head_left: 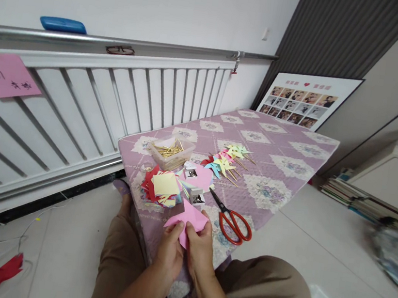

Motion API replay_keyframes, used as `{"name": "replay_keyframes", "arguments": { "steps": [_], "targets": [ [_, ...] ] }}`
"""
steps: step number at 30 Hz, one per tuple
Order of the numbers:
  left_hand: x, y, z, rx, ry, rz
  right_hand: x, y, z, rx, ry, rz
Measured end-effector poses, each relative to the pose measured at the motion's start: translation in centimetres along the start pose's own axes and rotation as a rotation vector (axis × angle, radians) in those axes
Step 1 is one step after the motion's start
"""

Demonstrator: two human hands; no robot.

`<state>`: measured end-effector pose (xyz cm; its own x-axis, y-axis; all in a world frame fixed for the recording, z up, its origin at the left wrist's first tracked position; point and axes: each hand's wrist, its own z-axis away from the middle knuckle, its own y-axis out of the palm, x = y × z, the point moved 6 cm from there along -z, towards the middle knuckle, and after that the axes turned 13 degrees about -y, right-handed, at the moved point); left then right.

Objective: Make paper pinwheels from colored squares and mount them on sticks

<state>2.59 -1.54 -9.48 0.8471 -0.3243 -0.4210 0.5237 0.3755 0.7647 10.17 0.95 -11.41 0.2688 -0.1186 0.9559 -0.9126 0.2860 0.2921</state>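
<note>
Both hands pinch a folded pink paper point(187, 219) over the near edge of a low table with a purple floral cloth point(294, 147). My left hand point(170, 250) grips its lower left edge, and my right hand point(200, 247) grips its lower right. Just beyond lies a pile of coloured paper squares point(163, 187) with a yellow one on top. Red-handled scissors point(234, 220) lie right of my hands. Small white boxes point(198, 198) sit between the pile and the scissors.
A clear tub of thin wooden sticks point(170, 152) stands at the table's left corner. Finished paper pinwheels on sticks point(227, 161) lie mid-table. A white radiator point(81, 99) runs along the left. A photo board point(306, 102) leans at the far end; books point(354, 198) lie on the floor.
</note>
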Motion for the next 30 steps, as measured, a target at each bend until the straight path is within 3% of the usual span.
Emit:
{"name": "replay_keyframes", "arguments": {
  "steps": [9, 19, 30],
  "targets": [
    [-0.5, -1.2, -0.6, -0.149, 0.077, -0.057, 0.6, 0.1, 0.1, 0.001, -0.021, 0.056],
    [-0.9, -0.5, -0.3, -0.1, 0.102, -0.063, 0.7, 0.2, 0.2, 0.005, -0.021, -0.006],
    [-1.3, -1.1, -0.3, -0.171, 0.136, -0.146, 1.3, 0.4, 0.5, -0.021, -0.004, -0.051]
  ]
}}
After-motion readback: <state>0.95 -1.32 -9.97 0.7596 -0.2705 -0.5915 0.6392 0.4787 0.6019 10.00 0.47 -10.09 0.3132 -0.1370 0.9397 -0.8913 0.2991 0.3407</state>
